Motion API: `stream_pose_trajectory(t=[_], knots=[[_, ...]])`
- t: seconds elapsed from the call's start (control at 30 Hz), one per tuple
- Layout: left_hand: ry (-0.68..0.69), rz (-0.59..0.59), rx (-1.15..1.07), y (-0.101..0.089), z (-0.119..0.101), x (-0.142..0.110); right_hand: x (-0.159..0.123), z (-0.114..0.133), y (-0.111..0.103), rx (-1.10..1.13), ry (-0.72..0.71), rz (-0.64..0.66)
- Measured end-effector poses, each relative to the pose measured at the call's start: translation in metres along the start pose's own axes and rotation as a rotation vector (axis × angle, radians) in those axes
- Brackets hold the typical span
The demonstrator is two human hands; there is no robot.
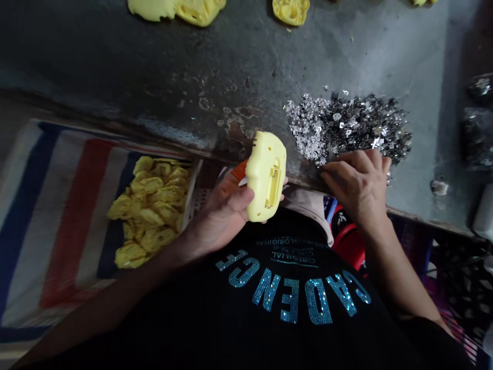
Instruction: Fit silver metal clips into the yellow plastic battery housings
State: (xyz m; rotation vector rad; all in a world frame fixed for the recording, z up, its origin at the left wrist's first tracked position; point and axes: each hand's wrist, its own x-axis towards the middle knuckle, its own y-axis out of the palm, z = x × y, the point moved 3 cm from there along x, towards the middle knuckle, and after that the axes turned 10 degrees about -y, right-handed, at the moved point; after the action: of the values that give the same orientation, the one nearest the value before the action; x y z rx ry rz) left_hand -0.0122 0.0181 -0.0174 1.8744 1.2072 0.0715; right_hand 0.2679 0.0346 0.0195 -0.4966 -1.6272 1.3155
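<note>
My left hand (219, 213) grips a hollow yellow moulded plastic piece (266, 174), with the thumb across its lower side and a rectangular recess facing up. My right hand (356, 187) rests at the lower edge of a heap of small silvery metal pieces (346, 128), with its curved fingers touching the heap. Its fingertips are partly hidden, and I cannot tell whether they hold any pieces. The heap lies on a worn grey metal-topped table (173, 77).
A pile of yellow moulded pieces (150, 210) lies on a striped woven sheet (57, 216) left of me. More yellow pieces (290, 10) sit at the table's far edge. Dark bags of glinting pieces (477, 139) stand at right. A red object (348, 241) lies below the table edge.
</note>
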Motion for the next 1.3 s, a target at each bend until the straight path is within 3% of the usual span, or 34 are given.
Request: stream_pose_trajectory(t=[0.23,0.37,0.47,0.6,0.67,1.07,1.3], knots=[[-0.078,0.015,0.006,0.000,0.007,-0.004,0.020,0.009,0.015,-0.135,-0.042,0.071],[-0.185,0.151,-0.059,0.007,0.013,-0.003,0.020,0.000,0.014,-0.056,0.013,0.045],[-0.248,0.264,-0.102,0.015,0.016,-0.001,0.019,0.001,-0.001,0.245,0.059,-0.035],[-0.310,0.347,-0.104,0.025,0.020,-0.001,0.022,0.023,-0.021,0.803,0.103,-0.036],[-0.329,0.356,-0.095,0.028,0.021,-0.002,0.024,0.035,-0.025,0.905,0.104,-0.044],[-0.370,0.396,-0.194,0.026,0.028,-0.003,0.013,0.045,-0.025,0.660,0.013,-0.112],[-0.368,0.368,-0.105,0.027,0.029,-0.002,0.014,0.047,-0.027,0.567,-0.011,-0.124]])
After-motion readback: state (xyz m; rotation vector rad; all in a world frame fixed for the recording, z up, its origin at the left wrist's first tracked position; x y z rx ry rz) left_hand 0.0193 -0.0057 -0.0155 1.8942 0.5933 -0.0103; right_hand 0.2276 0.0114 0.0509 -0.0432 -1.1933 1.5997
